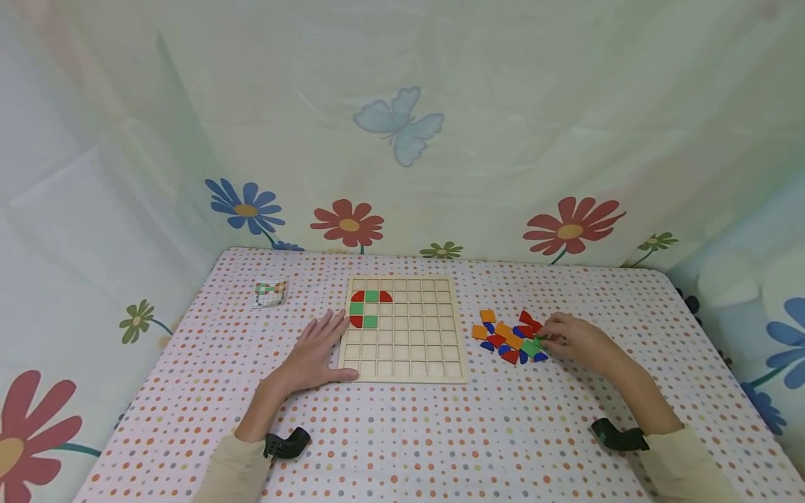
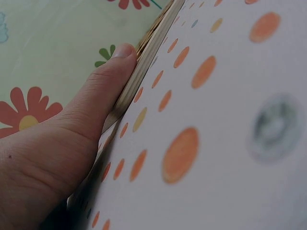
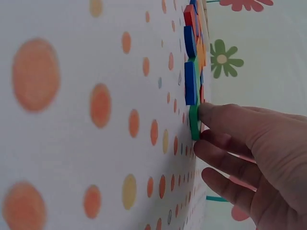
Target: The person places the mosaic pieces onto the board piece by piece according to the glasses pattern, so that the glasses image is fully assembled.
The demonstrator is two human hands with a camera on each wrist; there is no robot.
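The left hand (image 1: 314, 356) lies spread at the left side of a wooden grid board (image 1: 402, 381), thumb on its lower left corner; the left wrist view shows that thumb (image 2: 98, 88) against the board's edge (image 2: 139, 72). Red rounded pieces and green squares (image 1: 370, 322) occupy cells in the board's upper left. At the right edge of a loose pile of pieces (image 1: 512, 337), the right hand (image 1: 578, 342) has its fingers bent. In the right wrist view, the right hand (image 3: 259, 153) pinches a green piece (image 3: 194, 122) between thumb and fingers, beside blue pieces (image 3: 190, 84).
A small card (image 1: 269, 293) with a coloured grid picture lies at the back left of the dotted tablecloth (image 1: 402, 440). Behind the table hangs a curtain (image 1: 490, 175) with flowers and a butterfly. Dark devices are strapped at both wrists.
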